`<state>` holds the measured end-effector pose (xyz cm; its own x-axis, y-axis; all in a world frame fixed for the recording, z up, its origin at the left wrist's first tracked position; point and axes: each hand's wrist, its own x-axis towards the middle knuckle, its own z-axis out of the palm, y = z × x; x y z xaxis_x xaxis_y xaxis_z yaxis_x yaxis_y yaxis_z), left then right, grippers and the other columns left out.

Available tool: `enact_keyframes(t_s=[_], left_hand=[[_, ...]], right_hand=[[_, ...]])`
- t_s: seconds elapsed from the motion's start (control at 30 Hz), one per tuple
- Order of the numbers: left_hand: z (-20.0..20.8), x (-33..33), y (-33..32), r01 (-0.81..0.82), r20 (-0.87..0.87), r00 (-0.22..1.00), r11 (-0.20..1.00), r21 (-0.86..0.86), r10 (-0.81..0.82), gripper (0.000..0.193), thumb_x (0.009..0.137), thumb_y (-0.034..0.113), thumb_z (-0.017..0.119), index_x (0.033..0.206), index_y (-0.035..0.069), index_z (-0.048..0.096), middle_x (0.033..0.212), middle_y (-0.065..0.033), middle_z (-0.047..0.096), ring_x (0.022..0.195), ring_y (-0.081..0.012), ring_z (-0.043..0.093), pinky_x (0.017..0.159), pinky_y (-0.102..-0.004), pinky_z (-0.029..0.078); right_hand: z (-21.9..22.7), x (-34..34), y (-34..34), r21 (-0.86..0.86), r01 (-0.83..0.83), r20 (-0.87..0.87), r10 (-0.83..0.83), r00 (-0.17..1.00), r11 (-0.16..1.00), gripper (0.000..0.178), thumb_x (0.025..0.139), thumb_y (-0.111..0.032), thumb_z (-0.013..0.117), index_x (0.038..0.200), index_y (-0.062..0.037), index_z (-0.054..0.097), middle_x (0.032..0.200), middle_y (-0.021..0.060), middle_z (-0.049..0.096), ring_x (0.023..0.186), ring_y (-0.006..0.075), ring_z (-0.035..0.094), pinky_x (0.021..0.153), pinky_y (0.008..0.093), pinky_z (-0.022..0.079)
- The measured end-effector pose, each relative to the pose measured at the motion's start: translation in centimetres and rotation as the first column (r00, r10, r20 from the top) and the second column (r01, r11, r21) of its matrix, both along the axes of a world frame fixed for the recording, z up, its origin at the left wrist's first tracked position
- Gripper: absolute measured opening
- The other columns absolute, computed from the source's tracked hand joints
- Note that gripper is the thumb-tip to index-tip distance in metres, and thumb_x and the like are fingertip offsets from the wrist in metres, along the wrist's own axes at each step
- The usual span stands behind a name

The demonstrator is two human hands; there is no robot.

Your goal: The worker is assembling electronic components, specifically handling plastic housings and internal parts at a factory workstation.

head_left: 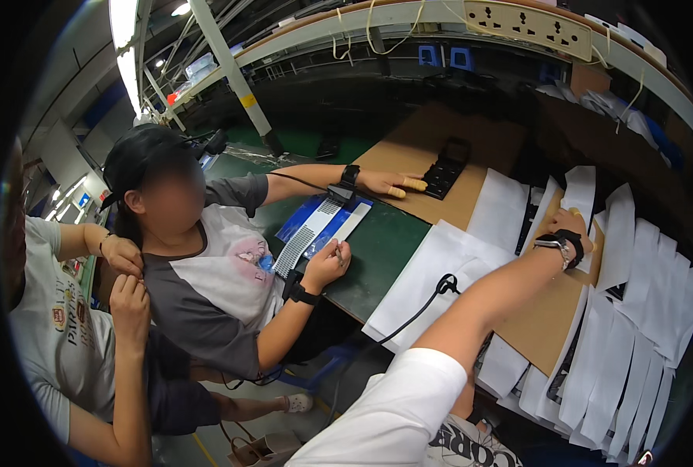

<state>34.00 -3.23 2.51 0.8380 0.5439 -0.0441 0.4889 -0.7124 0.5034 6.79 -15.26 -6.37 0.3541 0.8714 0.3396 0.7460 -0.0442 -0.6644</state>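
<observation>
White strip [580, 187], R side of bench, upper part of the pile; its lower end lies under the wearer's L hand [574, 224]. L hand reaches over from the lower edge, w/ arm outstretched, and touches the strip; whether the fingers pinch it or merely rest on it cannot be told, as the hand's back hides them. Wearer's R hand: out of view, grip unknown. On the L wrist: watch [550, 242] w/ a dark band beside it.

Under the L forearm: brown cardboard [539, 335], flanked by other white strips [650, 288], approx. side by side and partly overlapping, w/ dark pieces showing in some gaps. Nearer the centre: white sheets [405, 284], stacked, w/ a black cable [416, 317] across them.

Co-worker (centre L, dark cap): far hand [381, 183], w/ yellow finger covers, reaches a black part [440, 179] on a 2nd cardboard sheet [397, 148]; near hand [327, 265] has its fingers closed around a small item, kind unclear. Betw. the co-worker's arms, on the green bench [385, 241]: blue sheet [290, 222] bearing white label strips [296, 247].

Far L: another person's hands [129, 284], raised before the chest. Top R: power strip [518, 27] on a rail.
</observation>
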Motion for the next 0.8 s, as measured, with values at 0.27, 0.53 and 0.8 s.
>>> enact_keyframes(t_s=[0.27,0.53,0.8], left_hand=[[9.8,-17.4,2.4,0.353,0.375,0.903,0.858,-0.374,-0.208,0.076,0.074,0.033,0.064,0.128,-0.009,0.03,0.117,-0.0341,0.045,0.11,-0.0403,0.048,0.093,-0.0377,0.04],[4.5,-33.7,2.1,0.194,0.366,0.93,0.9,-0.39,-0.042,0.074,0.074,0.025,0.063,0.133,0.0,0.025,0.115,-0.0333,0.044,0.111,-0.0402,0.046,0.097,-0.038,0.035],[-2.3,-35.6,1.2,-0.084,0.066,0.992,0.959,-0.272,0.105,0.081,0.074,0.03,0.063,0.138,0.003,0.02,0.115,-0.0319,0.046,0.105,-0.0408,0.049,0.092,-0.0382,0.039]], right_hand=[[-0.9,0.5,-0.4,-0.068,-0.048,0.261,0.064,0.963,0.997,0.043,0.078,-0.024,0.059,0.114,-0.0017,0.052,0.128,0.0179,0.041,0.124,0.0349,0.034,0.103,0.0524,0.023],[-2.1,0.8,-0.2,-0.052,-0.053,0.264,0.065,0.962,0.997,0.053,0.076,-0.026,0.063,0.115,0.0055,0.046,0.12,0.0203,0.045,0.12,0.0372,0.037,0.101,0.0546,0.025],[-1.9,0.6,-0.6,0.051,0.002,0.095,-0.007,0.995,0.999,0.06,0.078,-0.022,0.061,0.125,0.0044,0.035,0.127,0.0216,0.04,0.119,0.0387,0.038,0.101,0.0544,0.024]])
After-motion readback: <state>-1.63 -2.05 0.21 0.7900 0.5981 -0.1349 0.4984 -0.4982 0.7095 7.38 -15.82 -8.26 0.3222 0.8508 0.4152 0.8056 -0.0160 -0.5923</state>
